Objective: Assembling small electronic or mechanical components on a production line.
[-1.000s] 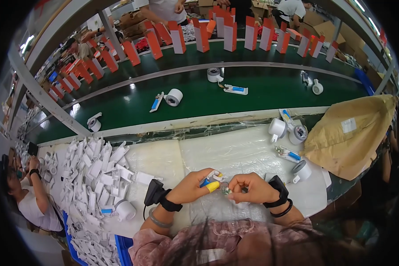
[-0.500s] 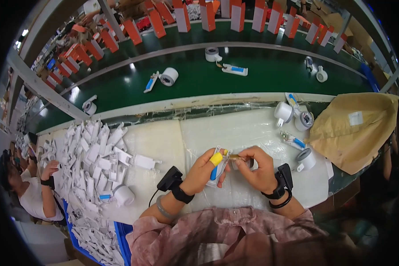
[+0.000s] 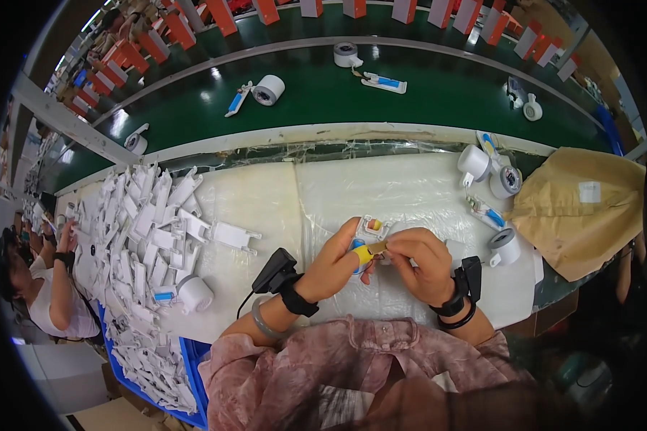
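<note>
White plastic housing (image 3: 364, 231) with blue insert (image 3: 357, 246) is held above the film-covered bench (image 3: 381, 179) by the left hand (image 3: 331, 267), thumb and fingers closed on it; the right hand (image 3: 423, 267) pinches a small tan strip (image 3: 377, 248) beside it; I judge the housing light, stiff, slightly slick, fragile at its fittings; best held by its sides.

Org/wht boxes (image 3: 404, 10) past grn belt (image 3: 309, 93); brn paper (image 3: 575, 223), R, w/ wht label (image 3: 589, 192).

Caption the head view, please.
Left hand holds a white-and-blue part, right hand close beside, white pieces heaped leftward.
</note>
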`<state>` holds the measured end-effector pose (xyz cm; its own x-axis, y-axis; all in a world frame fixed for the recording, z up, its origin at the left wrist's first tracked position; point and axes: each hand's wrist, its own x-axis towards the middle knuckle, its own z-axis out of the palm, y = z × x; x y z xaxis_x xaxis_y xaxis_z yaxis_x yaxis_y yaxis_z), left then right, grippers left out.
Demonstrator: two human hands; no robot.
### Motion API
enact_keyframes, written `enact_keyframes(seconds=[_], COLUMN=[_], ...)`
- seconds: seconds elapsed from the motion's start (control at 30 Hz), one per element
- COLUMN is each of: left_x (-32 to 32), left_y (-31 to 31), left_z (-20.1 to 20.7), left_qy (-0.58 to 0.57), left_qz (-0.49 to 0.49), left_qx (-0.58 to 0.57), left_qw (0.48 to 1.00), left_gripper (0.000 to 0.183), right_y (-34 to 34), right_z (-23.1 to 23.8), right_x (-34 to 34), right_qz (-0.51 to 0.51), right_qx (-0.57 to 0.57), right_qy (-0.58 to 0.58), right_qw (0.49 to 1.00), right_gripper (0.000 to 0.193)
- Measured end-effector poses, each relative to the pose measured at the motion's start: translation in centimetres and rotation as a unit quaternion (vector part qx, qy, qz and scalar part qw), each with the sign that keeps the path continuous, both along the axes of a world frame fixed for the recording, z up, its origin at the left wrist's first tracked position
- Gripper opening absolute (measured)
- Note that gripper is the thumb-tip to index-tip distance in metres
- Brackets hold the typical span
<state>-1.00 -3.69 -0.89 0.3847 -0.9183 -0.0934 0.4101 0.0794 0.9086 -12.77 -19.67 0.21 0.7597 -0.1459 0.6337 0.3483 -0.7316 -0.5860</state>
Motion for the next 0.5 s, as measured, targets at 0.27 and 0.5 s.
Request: enact_keyframes(seconds=[0.27, 0.5], left_x=[-0.28, -0.27], left_y=[0.0, -0.1], left_z=[0.81, 0.37], left_qy=[-0.016, -0.01], left_qz=[0.008, -0.009], left_qx=[0.01, 0.023], left_qw=[1.0, 1.0], left_gripper=[0.045, 0.043], right_y=[0.13, 0.16], right_z=[0.17, 0.11], right_x=[0.2, 0.38], right_qz=[-0.028, -0.057], right_qx=[-0.016, -0.024], right_qy=[-0.026, -0.057], right_qw=[0.999, 0.996], right_gripper=[0.024, 0.029])
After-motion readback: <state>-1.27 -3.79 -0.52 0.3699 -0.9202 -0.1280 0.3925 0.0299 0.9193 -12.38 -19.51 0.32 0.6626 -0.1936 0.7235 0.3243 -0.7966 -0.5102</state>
